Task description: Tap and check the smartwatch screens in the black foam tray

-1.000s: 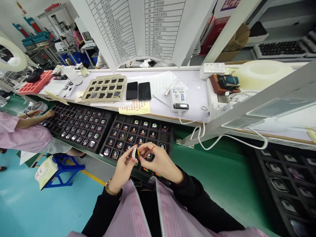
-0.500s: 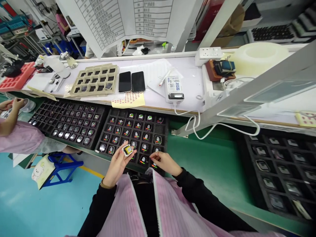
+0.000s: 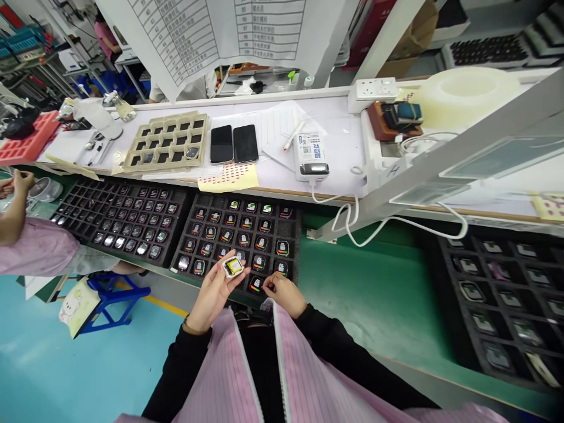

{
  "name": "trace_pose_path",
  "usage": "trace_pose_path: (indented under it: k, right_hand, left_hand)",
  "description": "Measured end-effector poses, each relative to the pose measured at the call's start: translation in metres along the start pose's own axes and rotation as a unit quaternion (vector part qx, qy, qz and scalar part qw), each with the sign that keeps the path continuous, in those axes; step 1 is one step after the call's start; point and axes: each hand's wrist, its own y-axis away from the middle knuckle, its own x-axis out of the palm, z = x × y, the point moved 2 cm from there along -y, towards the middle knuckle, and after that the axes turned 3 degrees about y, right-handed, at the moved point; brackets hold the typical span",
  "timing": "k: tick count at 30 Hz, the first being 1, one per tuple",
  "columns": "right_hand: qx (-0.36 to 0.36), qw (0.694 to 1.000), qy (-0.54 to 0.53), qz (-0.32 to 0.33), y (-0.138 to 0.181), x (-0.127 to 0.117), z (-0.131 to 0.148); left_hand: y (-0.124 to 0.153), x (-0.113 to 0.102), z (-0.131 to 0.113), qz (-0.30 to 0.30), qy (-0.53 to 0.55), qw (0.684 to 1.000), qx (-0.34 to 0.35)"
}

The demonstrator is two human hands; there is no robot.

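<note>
Between the thumb and fingers of my left hand (image 3: 215,292) is an opened smartwatch case (image 3: 233,267), its inside with a yellow battery facing up. My right hand (image 3: 284,294) hovers just to the right of it, thumb and fingertips pinched together. Whatever those fingertips hold, if anything, is too small to make out. Beneath both hands lies a black foam tray (image 3: 296,235) with square pockets. Smartwatches (image 3: 261,241) with lit screens sit in many of its pockets.
Another foam tray (image 3: 174,242) of watches adjoins on the left, near a co-worker's arm (image 3: 17,205). A third tray (image 3: 449,317) lies far right. Above, the shelf holds two phones (image 3: 221,144), a beige tray (image 3: 165,167) and a white charger box (image 3: 311,154) with a looping cable.
My left hand has shifted slightly right with the opened watch case. My right hand has moved a little left, closer to it, and its fingers are drawn in more.
</note>
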Motion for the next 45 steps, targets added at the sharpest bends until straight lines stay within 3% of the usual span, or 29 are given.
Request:
trace_pose_path:
  k: [7,11,16,23,29,34,45]
  right_hand:
    - [-0.044,0.988,-0.144,-0.033,0.001,-0.041,0.029]
    - [-0.048,0.945,-0.315,-0.075,0.003,-0.074,0.058]
    - [-0.042,0.893,-0.445,-0.053,0.003,-0.098,0.087]
    - [-0.029,0.87,-0.492,0.013,0.006,-0.1,0.098]
    - [-0.008,0.847,-0.532,-0.002,0.01,-0.094,0.094]
    - [-0.022,0.855,-0.517,-0.009,0.015,-0.101,0.098]
    - [-0.058,0.837,-0.541,-0.055,0.015,-0.108,0.112]
  left_hand:
    - [0.005,0.006,-0.004,0.011,-0.027,1.0,-0.006]
    - [0.008,0.012,-0.008,0.018,-0.045,0.999,0.004]
    - [0.011,0.018,-0.013,0.017,-0.068,0.997,0.013]
    - [0.016,0.016,-0.011,0.044,-0.077,0.996,0.01]
    - [0.013,0.014,-0.008,0.055,-0.124,0.99,0.028]
    - [0.012,0.015,-0.007,0.045,-0.152,0.986,0.044]
    - [0.015,0.023,-0.01,0.013,-0.086,0.996,0.03]
